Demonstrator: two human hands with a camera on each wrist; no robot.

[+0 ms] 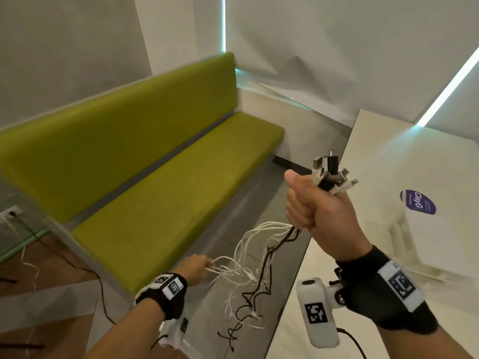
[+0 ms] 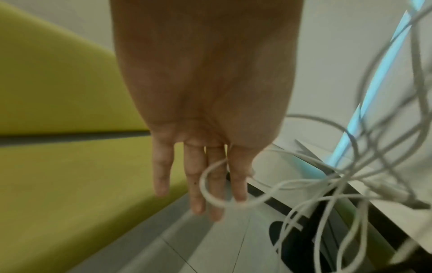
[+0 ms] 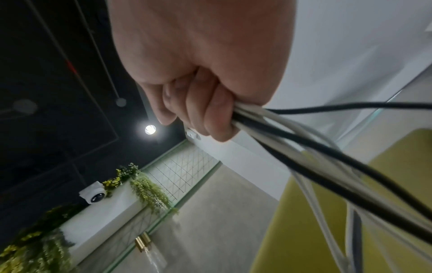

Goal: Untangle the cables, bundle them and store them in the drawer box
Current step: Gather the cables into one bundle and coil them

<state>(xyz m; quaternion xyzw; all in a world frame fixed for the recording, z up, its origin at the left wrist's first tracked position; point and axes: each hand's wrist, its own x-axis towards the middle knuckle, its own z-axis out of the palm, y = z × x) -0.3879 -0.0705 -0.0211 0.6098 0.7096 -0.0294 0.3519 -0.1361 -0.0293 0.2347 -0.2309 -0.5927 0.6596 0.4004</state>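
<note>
My right hand is raised in a fist round a bunch of white and black cables, their metal plug ends sticking out above the fist. In the right wrist view the curled fingers clamp the cables where they leave the hand. The tangled strands hang down beside the table edge. Lower left, my left hand reaches into the hanging strands with straight fingers; a white cable loop lies across them. No drawer box is plainly seen.
A long green bench runs along the wall on the left. A white table with a purple round sticker stands on the right. Thin cables trail on the floor from a wall socket at the left.
</note>
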